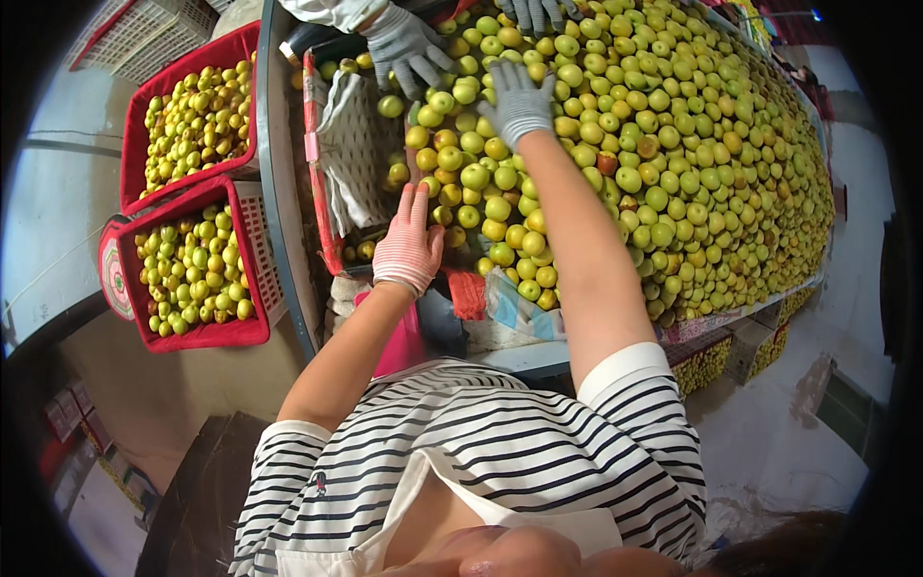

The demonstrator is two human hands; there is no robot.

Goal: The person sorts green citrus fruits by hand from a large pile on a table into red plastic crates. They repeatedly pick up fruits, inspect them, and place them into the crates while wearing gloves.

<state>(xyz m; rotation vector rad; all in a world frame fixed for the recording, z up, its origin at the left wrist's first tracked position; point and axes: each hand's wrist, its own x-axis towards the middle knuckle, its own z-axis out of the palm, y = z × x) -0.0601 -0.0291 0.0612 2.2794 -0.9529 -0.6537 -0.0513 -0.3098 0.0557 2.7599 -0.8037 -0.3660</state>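
A large heap of round yellow-green fruits, looking like jujubes, covers the table before me. My right hand, in a grey glove, lies palm down on the heap with its fingers spread, and I see no fruit gripped in it. My left hand, in a red-and-white striped glove, has its fingers stretched forward at the heap's left edge, beside a few fruits. Its palm side is hidden. Left of it, white netted padding lines a chute-like opening with a red-wrapped edge.
Two red-lined crates of fruit stand at the left. Across the table, a co-worker's grey-gloved hands are at the heap. More filled crates sit under the table's right side. White crates are stacked at the far left.
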